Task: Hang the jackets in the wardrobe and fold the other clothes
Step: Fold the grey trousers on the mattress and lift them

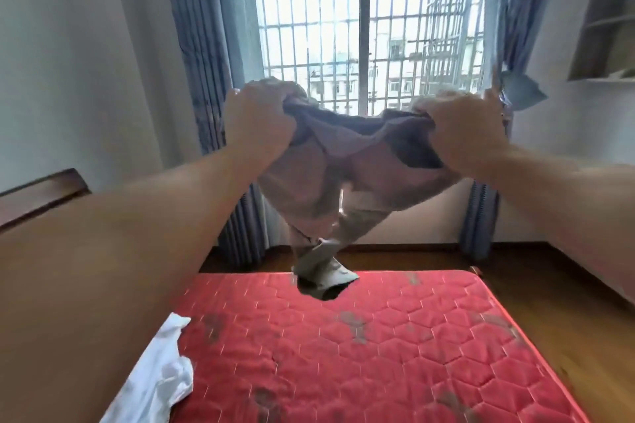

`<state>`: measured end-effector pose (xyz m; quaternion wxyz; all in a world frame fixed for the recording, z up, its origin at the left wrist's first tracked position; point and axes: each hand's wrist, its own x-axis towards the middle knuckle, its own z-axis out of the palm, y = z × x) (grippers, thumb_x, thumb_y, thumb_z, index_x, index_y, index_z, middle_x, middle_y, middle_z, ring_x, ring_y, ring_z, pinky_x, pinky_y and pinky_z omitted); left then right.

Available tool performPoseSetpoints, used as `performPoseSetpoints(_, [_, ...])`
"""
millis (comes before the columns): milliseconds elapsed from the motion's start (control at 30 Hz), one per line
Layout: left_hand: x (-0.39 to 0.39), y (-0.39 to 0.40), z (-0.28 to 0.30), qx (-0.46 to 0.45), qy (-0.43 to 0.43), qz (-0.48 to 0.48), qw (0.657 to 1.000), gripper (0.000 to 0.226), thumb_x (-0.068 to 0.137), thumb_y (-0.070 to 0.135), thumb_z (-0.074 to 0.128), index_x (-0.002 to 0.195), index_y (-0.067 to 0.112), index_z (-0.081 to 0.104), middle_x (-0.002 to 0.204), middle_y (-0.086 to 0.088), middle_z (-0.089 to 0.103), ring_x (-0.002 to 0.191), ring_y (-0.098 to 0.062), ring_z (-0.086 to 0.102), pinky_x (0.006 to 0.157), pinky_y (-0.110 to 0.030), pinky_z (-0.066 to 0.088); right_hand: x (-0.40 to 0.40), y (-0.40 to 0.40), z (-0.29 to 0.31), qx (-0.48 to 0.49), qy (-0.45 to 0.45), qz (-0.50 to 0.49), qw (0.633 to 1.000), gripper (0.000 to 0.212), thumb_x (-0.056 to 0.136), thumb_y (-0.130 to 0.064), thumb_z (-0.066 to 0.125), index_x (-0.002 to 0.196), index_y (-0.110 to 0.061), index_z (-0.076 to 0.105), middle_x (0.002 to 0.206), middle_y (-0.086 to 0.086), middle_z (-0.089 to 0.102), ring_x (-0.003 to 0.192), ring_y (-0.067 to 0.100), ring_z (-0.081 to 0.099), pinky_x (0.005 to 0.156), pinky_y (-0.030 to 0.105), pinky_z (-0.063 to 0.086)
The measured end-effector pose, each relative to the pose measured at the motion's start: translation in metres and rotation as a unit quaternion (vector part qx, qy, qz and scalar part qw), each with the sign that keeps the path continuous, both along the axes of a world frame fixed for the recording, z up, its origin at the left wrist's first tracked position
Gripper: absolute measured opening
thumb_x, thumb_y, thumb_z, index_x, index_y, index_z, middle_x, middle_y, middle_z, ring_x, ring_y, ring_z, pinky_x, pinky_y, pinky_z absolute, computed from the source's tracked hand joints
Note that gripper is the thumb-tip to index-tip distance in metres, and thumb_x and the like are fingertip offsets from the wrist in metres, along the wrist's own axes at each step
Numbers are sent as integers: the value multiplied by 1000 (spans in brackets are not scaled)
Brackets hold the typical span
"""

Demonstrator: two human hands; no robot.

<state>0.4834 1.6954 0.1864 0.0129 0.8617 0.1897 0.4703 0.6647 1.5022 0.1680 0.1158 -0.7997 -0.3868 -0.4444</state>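
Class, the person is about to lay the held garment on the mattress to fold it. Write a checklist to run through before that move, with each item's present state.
1. Left hand grips the garment at its top edge: ok.
2. Right hand grips the other end: ok.
3. Garment spread flat between the hands: not ok, it sags and bunches.
4. Lower end hangs clear of the red mattress: cannot tell, it looks close to or touching the far edge.
5. Landing spot free: ok, the white cloth lies only at the left edge.
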Motion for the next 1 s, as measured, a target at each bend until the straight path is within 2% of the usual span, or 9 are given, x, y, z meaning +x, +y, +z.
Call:
performPoseSetpoints(100, [-21,3,-70,29,83,-1,996,28,85,16,54,99,28,74,96,3,71,94,-23,64,90,-41,46,-7,-21,-63,-107,-38,25,993,22,95,-19,48,101,-25,68,91,0,68,86,25,64,86,40,37])
performPoseSetpoints(200, [-44,1,-176,35,213,1,976,36,82,40,44,99,32,74,100,6,69,95,-26,64,84,-39,45,-17,-40,-157,-201,-65,84,974,19,71,-10,76,84,-23,70,69,-1,64,66,26,64,64,39,46])
performPoseSetpoints(333, [-74,-19,-366,-20,360,-14,933,30,78,25,53,100,34,70,102,8,68,100,-25,63,81,-34,45,-39,-57,-330,-286,-2,160,945,32,47,-8,87,68,-24,68,57,-3,61,54,23,62,49,35,47])
performPoseSetpoints(400, [-97,-44,-463,-63,426,-11,902,32,79,20,56,105,35,68,104,8,67,103,-22,61,82,-32,39,-67,-71,-426,-362,83,149,916,25,57,-18,86,72,-27,69,67,-3,63,62,22,64,53,34,48])
performPoseSetpoints(500, [-143,-86,-592,-110,528,-17,842,37,86,18,49,116,35,63,112,9,62,112,-18,57,86,-30,34,-119,-103,-566,-508,245,91,821,18,93,-22,51,105,-29,61,110,-3,58,107,22,56,78,34,44])
performPoseSetpoints(600, [-193,-124,-694,-142,590,-32,795,37,85,18,47,116,34,61,114,9,60,114,-17,55,84,-32,31,-171,-142,-673,-530,321,94,779,24,95,-22,41,111,-26,59,122,-1,51,120,24,45,91,37,43])
performPoseSetpoints(767, [-240,-160,-766,-204,595,-40,777,35,85,21,50,116,32,63,117,10,56,116,-17,50,89,-33,33,-225,-197,-756,-514,371,69,770,23,95,-27,39,108,-26,57,120,-6,52,123,20,44,94,36,34])
performPoseSetpoints(867, [-253,-174,-776,-226,587,-56,775,35,85,22,51,116,33,64,117,11,57,115,-17,51,90,-32,36,-239,-213,-766,-499,383,77,773,19,93,-26,42,104,-27,57,115,-8,53,119,18,47,91,35,37])
performPoseSetpoints(1000, [-271,-201,-780,-239,637,-70,730,32,81,19,51,108,30,63,113,7,60,112,-21,54,89,-34,41,-261,-231,-763,-516,404,97,749,22,88,-29,44,99,-25,63,108,-5,58,106,22,55,84,35,40])
